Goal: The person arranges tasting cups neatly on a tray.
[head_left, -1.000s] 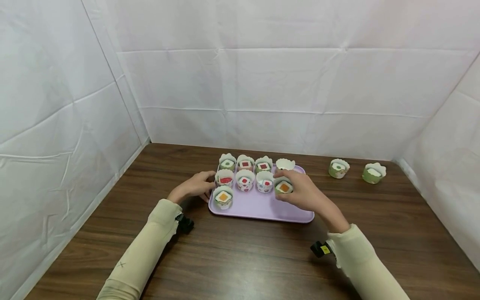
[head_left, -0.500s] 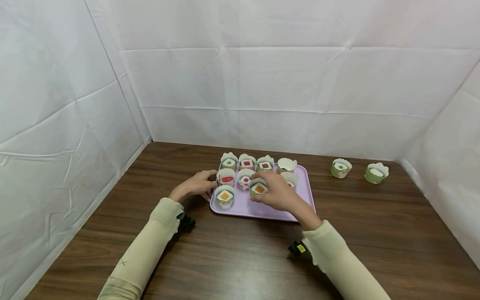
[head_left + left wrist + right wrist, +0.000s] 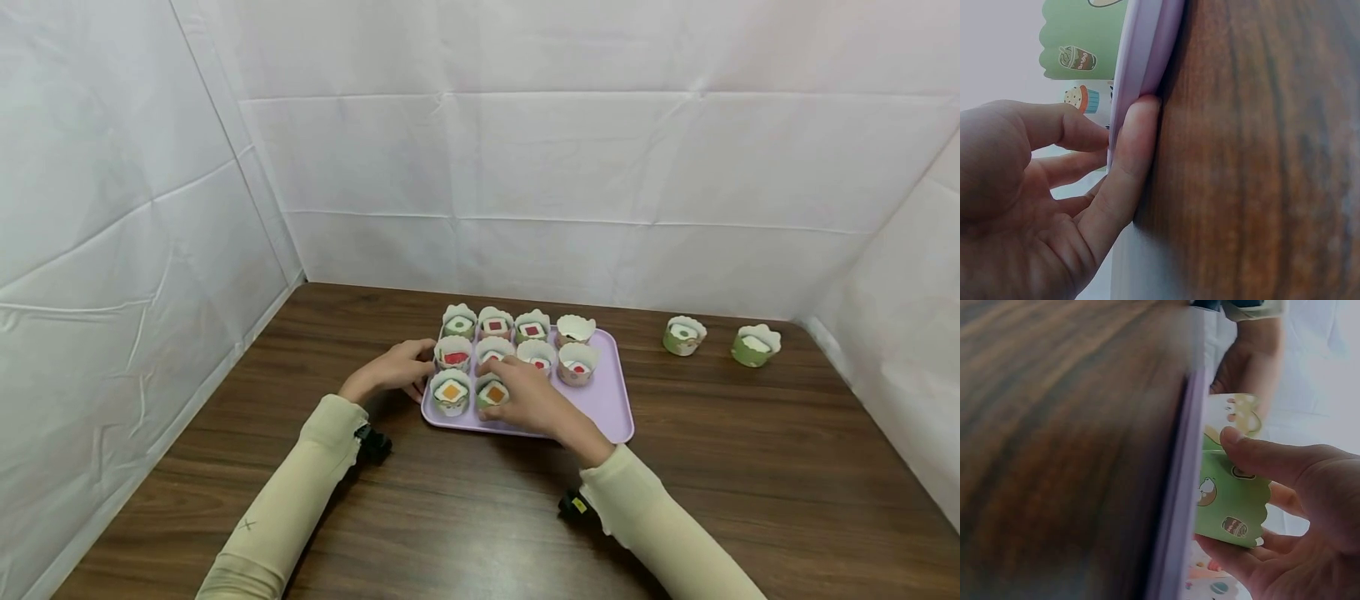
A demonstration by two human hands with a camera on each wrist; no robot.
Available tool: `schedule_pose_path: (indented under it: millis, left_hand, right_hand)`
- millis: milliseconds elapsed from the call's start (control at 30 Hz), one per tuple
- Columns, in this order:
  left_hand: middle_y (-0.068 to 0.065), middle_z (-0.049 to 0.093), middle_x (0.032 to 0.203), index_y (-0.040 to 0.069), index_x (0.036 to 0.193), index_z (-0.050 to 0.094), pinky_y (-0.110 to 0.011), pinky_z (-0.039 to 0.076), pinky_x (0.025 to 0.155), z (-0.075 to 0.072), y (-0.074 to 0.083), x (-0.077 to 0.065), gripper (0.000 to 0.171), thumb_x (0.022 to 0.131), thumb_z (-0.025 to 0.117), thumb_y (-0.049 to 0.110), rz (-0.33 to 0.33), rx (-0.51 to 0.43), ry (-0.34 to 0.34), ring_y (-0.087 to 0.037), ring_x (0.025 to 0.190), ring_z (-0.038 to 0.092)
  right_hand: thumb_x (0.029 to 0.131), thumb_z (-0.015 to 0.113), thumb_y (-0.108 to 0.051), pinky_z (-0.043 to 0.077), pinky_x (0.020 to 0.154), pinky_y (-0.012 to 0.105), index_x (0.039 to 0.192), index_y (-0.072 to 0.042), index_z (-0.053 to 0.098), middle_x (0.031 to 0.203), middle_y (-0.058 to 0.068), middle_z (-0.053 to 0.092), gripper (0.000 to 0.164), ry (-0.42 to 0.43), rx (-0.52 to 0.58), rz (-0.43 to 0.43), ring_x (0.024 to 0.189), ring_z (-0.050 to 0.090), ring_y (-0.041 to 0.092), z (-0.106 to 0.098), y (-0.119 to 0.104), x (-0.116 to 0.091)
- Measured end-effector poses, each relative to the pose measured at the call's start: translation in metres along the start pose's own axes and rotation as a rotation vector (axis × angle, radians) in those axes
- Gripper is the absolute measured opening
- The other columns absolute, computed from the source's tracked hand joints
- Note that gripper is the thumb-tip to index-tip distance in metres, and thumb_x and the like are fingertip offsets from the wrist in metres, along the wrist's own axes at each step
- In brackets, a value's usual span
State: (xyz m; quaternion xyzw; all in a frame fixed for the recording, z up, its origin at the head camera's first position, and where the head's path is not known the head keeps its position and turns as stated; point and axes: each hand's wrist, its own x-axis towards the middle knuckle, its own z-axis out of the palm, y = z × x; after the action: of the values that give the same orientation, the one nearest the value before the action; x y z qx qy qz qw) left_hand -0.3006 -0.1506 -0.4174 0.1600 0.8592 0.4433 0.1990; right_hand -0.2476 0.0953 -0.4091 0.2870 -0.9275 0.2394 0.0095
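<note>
My right hand (image 3: 528,402) grips a green paper baking cup (image 3: 492,395) that holds a white piece with an orange square. The cup is low at the tray's front row; in the right wrist view, thumb and fingers span its printed wall (image 3: 1229,503). Just left of it stands a similar cup (image 3: 450,393), also with an orange square. My left hand (image 3: 392,368) pinches the left edge of the lilac tray (image 3: 609,404). In the left wrist view, a finger lies against the outside of the rim (image 3: 1147,50), with the thumb over it.
Several filled baking cups stand in rows on the tray, including a pink one (image 3: 576,372) at the right of the middle row. Two green cups, one nearer (image 3: 683,337) and one farther right (image 3: 755,346), stand on the dark wooden table (image 3: 450,517). White cloth (image 3: 555,158) hangs behind.
My right hand has carried the green baking cup leftward across the tray, then forward to the front row beside the other orange-square cup. My left hand has stayed at the tray's edge.
</note>
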Motion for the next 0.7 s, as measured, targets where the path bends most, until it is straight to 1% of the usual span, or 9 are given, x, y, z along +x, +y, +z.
schedule_pose_path:
  millis: [167, 300, 367, 467, 567, 700]
  left_hand:
    - [-0.018, 0.058, 0.104, 0.007, 0.139, 0.043, -0.039, 0.060, 0.060, 0.000, 0.000, 0.000, 0.042, 0.097, 0.044, 0.010, -0.002, 0.001, 0.001, -0.025, 0.069, 0.063]
    - [-0.019, 0.057, 0.105, 0.006, 0.137, 0.044, -0.038, 0.060, 0.060, 0.000, 0.001, 0.001, 0.041, 0.097, 0.044, 0.009, -0.010, 0.001, 0.004, -0.024, 0.069, 0.063]
    - [-0.019, 0.057, 0.105, 0.006, 0.137, 0.044, -0.038, 0.060, 0.060, 0.001, 0.001, 0.001, 0.040, 0.097, 0.044, 0.010, -0.012, 0.000, 0.006, -0.025, 0.069, 0.063]
    - [-0.018, 0.057, 0.105, 0.007, 0.138, 0.044, -0.038, 0.060, 0.060, 0.001, 0.001, 0.000, 0.040, 0.097, 0.044, 0.010, -0.009, 0.002, 0.005, -0.025, 0.069, 0.063]
    - [-0.019, 0.057, 0.105, 0.007, 0.138, 0.044, -0.038, 0.060, 0.060, 0.001, 0.001, 0.000, 0.041, 0.097, 0.044, 0.010, -0.006, 0.003, 0.004, -0.025, 0.069, 0.063]
    - [-0.020, 0.057, 0.107, 0.007, 0.139, 0.042, -0.038, 0.061, 0.060, 0.001, 0.002, 0.000, 0.042, 0.098, 0.044, 0.010, -0.005, 0.007, 0.004, -0.025, 0.069, 0.063]
  right_hand:
    - [0.073, 0.084, -0.024, 0.050, 0.092, 0.039, 0.118, -0.018, 0.061, 0.116, 0.006, 0.061, 0.052, -0.008, -0.035, -0.011, 0.107, 0.058, 0.022, 0.007, 0.001, 0.000]
    - [0.073, 0.084, -0.027, 0.049, 0.094, 0.041, 0.121, -0.018, 0.059, 0.117, 0.006, 0.061, 0.054, -0.013, -0.045, -0.011, 0.110, 0.057, 0.023, 0.008, 0.000, 0.000]
    - [0.073, 0.084, -0.031, 0.049, 0.094, 0.041, 0.123, -0.018, 0.058, 0.119, 0.006, 0.060, 0.058, -0.033, -0.048, -0.011, 0.110, 0.057, 0.024, 0.007, 0.000, 0.000]
    - [0.072, 0.085, -0.033, 0.049, 0.092, 0.041, 0.127, -0.022, 0.055, 0.124, 0.008, 0.056, 0.064, -0.086, -0.038, -0.004, 0.110, 0.055, 0.023, 0.002, 0.001, -0.002]
    - [0.074, 0.083, -0.027, 0.049, 0.092, 0.040, 0.131, -0.026, 0.053, 0.129, 0.009, 0.053, 0.065, -0.133, -0.033, -0.010, 0.108, 0.054, 0.021, -0.005, 0.002, -0.005]
    - [0.079, 0.077, -0.015, 0.050, 0.087, 0.037, 0.134, -0.023, 0.053, 0.129, 0.009, 0.055, 0.060, -0.138, -0.034, -0.048, 0.106, 0.055, 0.021, -0.010, 0.004, -0.008]
